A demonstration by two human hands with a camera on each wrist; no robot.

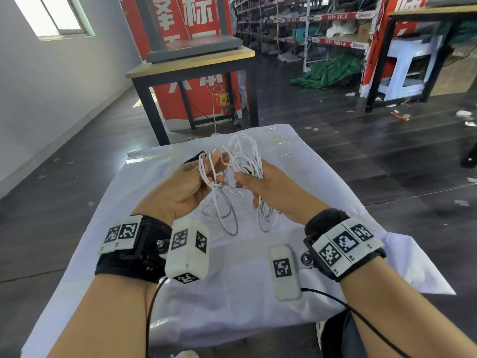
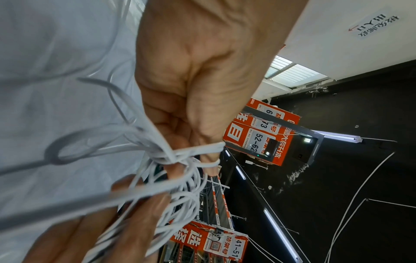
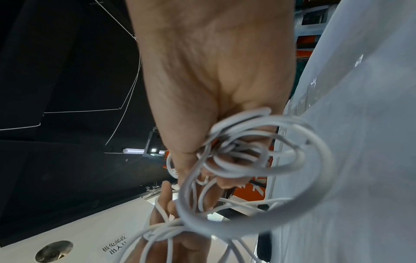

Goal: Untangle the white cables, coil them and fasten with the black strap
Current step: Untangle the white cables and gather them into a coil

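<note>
Both hands held the tangled white cables (image 1: 240,164) above the cloth-covered worktop (image 1: 322,202). Left hand (image 1: 185,184) fingers pinched several strands; right hand (image 1: 268,184) fingers curled around a bunch.

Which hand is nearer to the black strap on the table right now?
Left. The left hand is raised right in front of the black strap, which peeks out behind its fingers. The right hand holds the white cables farther to the right.
</note>
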